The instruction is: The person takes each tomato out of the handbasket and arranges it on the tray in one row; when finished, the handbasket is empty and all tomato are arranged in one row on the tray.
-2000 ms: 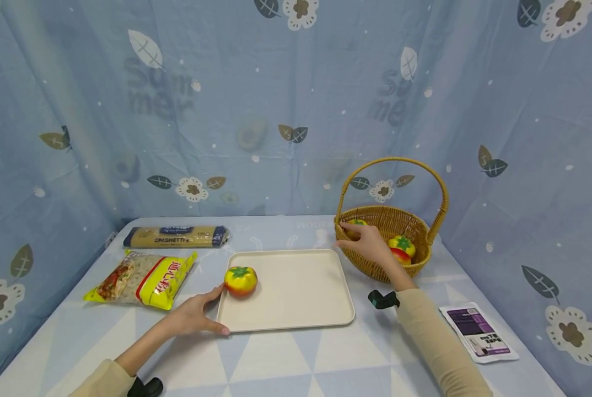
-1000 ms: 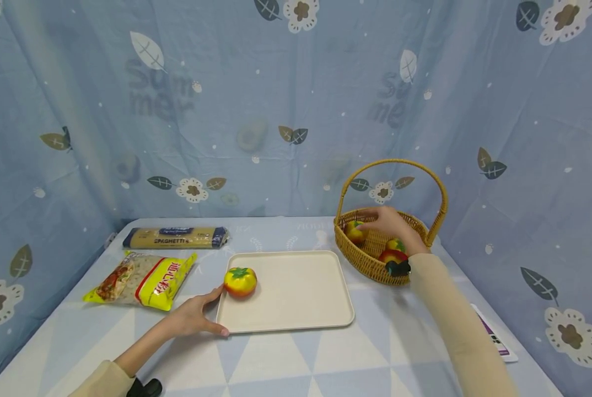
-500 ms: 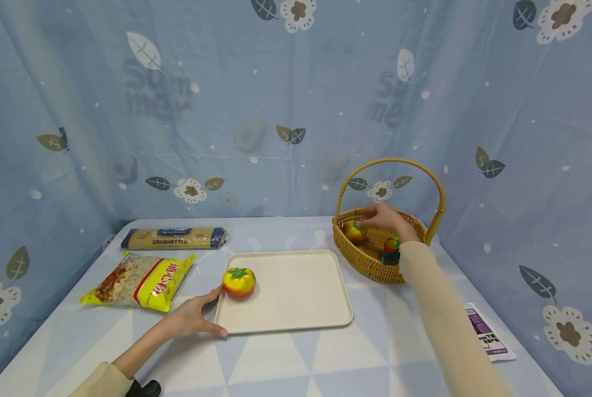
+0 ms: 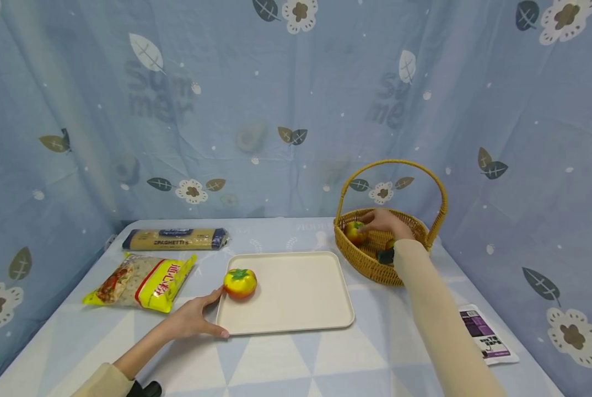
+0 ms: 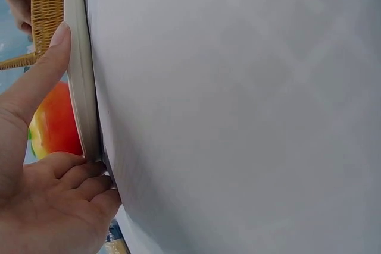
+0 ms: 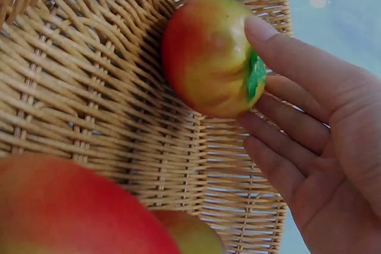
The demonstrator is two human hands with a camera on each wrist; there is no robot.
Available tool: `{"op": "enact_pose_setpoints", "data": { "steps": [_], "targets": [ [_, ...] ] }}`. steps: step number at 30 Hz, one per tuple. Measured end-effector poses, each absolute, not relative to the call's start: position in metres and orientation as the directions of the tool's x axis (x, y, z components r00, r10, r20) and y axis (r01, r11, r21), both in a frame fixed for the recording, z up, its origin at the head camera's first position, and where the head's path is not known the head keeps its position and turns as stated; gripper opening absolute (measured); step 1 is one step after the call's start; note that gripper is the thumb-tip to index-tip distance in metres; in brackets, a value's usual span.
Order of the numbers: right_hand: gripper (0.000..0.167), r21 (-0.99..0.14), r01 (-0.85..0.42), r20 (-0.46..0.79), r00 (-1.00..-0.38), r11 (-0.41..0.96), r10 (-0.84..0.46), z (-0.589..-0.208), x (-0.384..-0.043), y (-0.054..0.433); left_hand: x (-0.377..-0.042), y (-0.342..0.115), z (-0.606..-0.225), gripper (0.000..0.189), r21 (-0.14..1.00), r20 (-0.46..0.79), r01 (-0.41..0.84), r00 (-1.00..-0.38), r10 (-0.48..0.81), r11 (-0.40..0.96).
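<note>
In the head view my left hand [image 4: 189, 318] holds the near left corner of a cream tray [image 4: 298, 289], thumb along its front edge and fingers at its left side. Beside those fingertips, a yellow-red persimmon [image 4: 240, 282] with a green top sits on the tray. My right hand [image 4: 382, 221] reaches into a wicker basket [image 4: 367, 267]. There it grips another persimmon [image 6: 205, 57] by its green-topped side, thumb on one side and fingers on the other, against the basket wall. More red and yellow fruit [image 6: 71, 206] lies in the basket, partly covered by my wrist in the head view.
A spaghetti pack [image 4: 174, 239] lies at the back left, with a yellow-ended pasta bag [image 4: 142, 281] in front of it. A white and purple packet [image 4: 486, 336] lies to the right of my right forearm. The basket's tall handle [image 4: 394, 161] arches over its opening.
My right hand has moved from the basket's left rim into the basket and onto the persimmon there. My left hand, the tray and its persimmon have stayed put.
</note>
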State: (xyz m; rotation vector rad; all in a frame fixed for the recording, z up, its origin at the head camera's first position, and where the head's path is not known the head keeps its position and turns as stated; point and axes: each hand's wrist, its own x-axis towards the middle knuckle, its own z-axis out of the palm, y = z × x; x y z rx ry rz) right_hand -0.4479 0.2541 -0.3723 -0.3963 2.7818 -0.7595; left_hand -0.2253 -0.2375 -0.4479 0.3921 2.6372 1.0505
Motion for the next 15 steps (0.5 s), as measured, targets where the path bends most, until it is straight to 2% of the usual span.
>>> {"op": "enact_pose_setpoints", "data": {
  "steps": [15],
  "targets": [
    [0.059, -0.489, -0.209, -0.182, -0.925, 0.847, -0.334, -0.3705, -0.4454, 0.2468, -0.2253, -0.2374, -0.4494, 0.116, 0.679, -0.151, 0.151, -0.929, 0.338, 0.718]
  ]
}}
